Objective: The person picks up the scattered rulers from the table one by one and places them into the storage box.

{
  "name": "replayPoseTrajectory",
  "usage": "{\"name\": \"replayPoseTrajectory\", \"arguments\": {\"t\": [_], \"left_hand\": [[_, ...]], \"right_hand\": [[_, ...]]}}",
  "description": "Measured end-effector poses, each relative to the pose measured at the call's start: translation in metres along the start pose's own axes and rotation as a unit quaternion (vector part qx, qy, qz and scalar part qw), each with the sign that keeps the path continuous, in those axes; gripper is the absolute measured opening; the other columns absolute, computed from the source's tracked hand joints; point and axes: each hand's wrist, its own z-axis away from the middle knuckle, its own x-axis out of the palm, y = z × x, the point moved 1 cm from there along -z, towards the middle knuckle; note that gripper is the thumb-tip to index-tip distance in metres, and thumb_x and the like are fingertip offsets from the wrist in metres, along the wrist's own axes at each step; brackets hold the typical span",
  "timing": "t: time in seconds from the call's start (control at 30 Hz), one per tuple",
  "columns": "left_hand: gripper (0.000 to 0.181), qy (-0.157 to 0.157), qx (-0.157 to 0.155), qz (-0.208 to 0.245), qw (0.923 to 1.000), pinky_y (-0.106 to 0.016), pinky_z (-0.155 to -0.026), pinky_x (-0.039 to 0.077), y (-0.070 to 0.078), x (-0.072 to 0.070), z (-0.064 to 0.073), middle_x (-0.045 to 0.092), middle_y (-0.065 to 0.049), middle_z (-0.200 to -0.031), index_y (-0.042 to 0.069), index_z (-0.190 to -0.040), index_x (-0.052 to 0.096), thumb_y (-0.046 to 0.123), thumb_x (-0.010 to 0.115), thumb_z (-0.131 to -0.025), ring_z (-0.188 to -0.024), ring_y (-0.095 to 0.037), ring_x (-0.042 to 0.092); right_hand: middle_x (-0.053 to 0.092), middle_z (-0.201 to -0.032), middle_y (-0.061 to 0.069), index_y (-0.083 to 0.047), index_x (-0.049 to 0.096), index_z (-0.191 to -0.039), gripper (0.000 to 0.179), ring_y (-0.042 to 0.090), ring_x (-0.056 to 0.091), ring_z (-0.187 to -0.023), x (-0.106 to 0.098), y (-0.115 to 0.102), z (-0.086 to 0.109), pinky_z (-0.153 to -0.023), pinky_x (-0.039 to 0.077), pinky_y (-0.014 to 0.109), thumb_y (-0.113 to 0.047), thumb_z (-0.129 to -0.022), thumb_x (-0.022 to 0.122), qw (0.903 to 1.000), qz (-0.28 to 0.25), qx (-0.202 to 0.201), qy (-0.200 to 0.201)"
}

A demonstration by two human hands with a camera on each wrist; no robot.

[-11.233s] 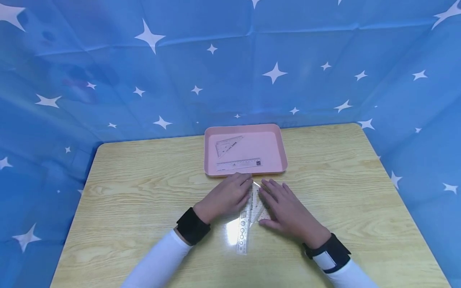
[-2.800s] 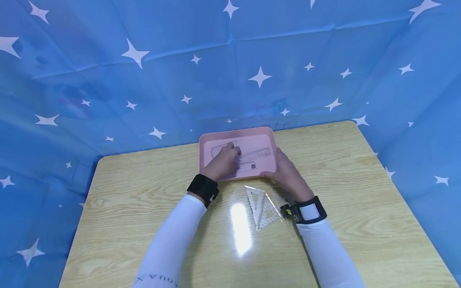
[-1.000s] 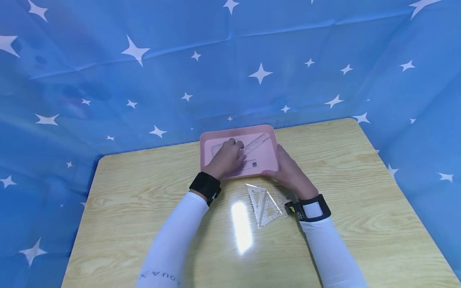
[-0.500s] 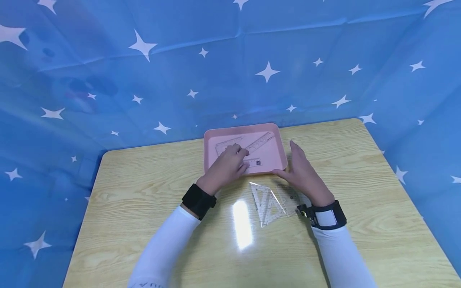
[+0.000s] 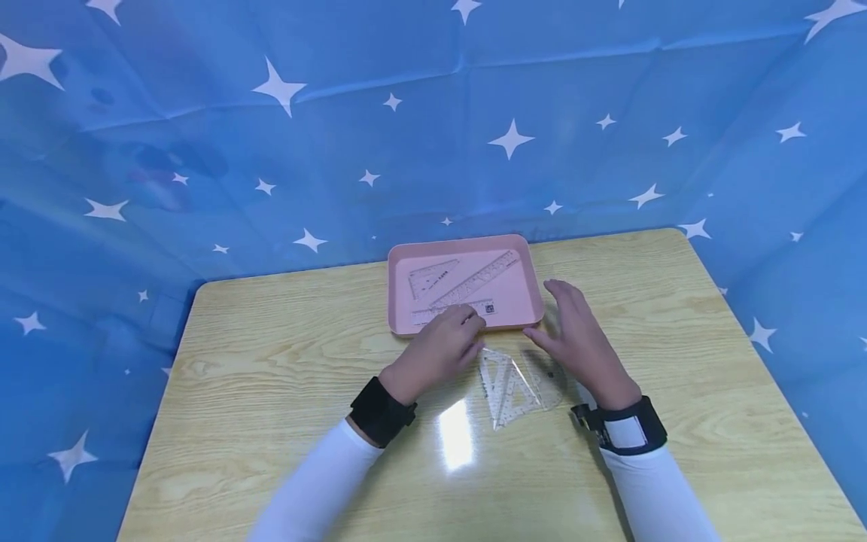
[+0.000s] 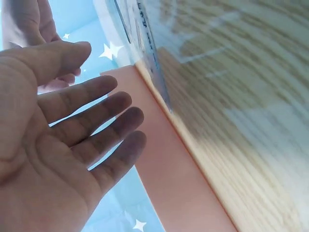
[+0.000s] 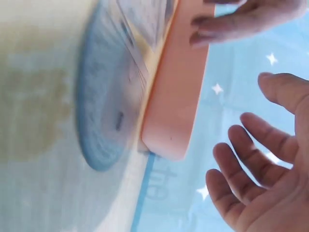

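My left hand [image 5: 436, 350] hovers over the front edge of the pink tray [image 5: 521, 301], fingers loosely extended and holding nothing, as the left wrist view confirms. Off the tray's right front corner, my right hand [image 5: 589, 346] has thumb and fingers spread apart around air. Inside the tray lie a clear set square [image 5: 421, 282], a long clear ruler [image 5: 477, 278] set diagonally and a short ruler [image 5: 482, 307] whose near end it crosses. On the table between the hands are two overlapping clear set squares [image 5: 518, 410], with a clear protractor [image 5: 552, 384] beside them.
The wood-grain table [image 5: 271, 361] meets a blue star-patterned cloth [image 5: 433, 135] along its back edge. A bright light reflection [image 5: 456, 433] shows on the tabletop in front of the left hand. The tray's front wall [image 7: 178, 87] rises close behind the set squares.
The long ruler, on the table at first, now lies in the tray, released. My left hand has drawn back from the tray toward the set squares; my right hand has let go of the tray's corner.
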Motion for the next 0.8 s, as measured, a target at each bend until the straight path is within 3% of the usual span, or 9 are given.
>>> {"name": "replayPoseTrajectory", "arguments": {"t": [0.2, 0.37, 0.67, 0.8], "left_hand": [[0.017, -0.033, 0.018, 0.007, 0.9993, -0.033, -0.091, 0.053, 0.013, 0.015, 0.008, 0.068, -0.005, -0.108, 0.004, -0.109, 0.071, 0.016, 0.066, -0.099, -0.1, -0.02, 0.063], [0.021, -0.058, 0.03, -0.008, 0.9978, -0.034, -0.095, 0.053, 0.018, 0.023, 0.011, 0.07, -0.006, -0.113, 0.006, -0.113, 0.071, 0.019, 0.067, -0.098, -0.106, -0.021, 0.065], [0.025, -0.109, 0.008, -0.031, 0.9935, -0.034, -0.094, 0.053, 0.021, 0.031, 0.01, 0.068, -0.006, -0.116, 0.006, -0.117, 0.07, 0.024, 0.068, -0.099, -0.105, -0.021, 0.064], [0.024, -0.126, -0.009, -0.043, 0.9911, -0.034, -0.092, 0.053, 0.021, 0.034, 0.012, 0.066, -0.005, -0.113, 0.007, -0.112, 0.07, 0.026, 0.07, -0.097, -0.103, -0.021, 0.062]], "right_hand": [[0.053, -0.139, 0.027, 0.006, 0.055, -0.136, 0.066, 0.042, 0.051, -0.131, 0.002, -0.008, 0.01, -0.108, 0.045, 0.057, -0.021, -0.085, 0.086, 0.9969, 0.027, -0.049, 0.055], [0.063, -0.125, 0.021, 0.004, 0.062, -0.126, 0.054, 0.037, 0.058, -0.12, 0.007, -0.012, 0.021, -0.102, 0.05, 0.053, -0.022, -0.085, 0.086, 0.9925, 0.059, -0.078, 0.073], [0.067, -0.096, 0.008, -0.004, 0.071, -0.099, 0.025, 0.024, 0.065, -0.089, 0.021, -0.022, 0.043, -0.078, 0.057, 0.04, -0.021, -0.086, 0.084, 0.987, 0.111, -0.115, 0.018], [0.069, -0.094, 0.007, -0.005, 0.072, -0.096, 0.023, 0.024, 0.066, -0.086, 0.029, -0.025, 0.048, -0.076, 0.056, 0.039, -0.023, -0.086, 0.083, 0.9824, 0.125, -0.139, -0.004]]}}
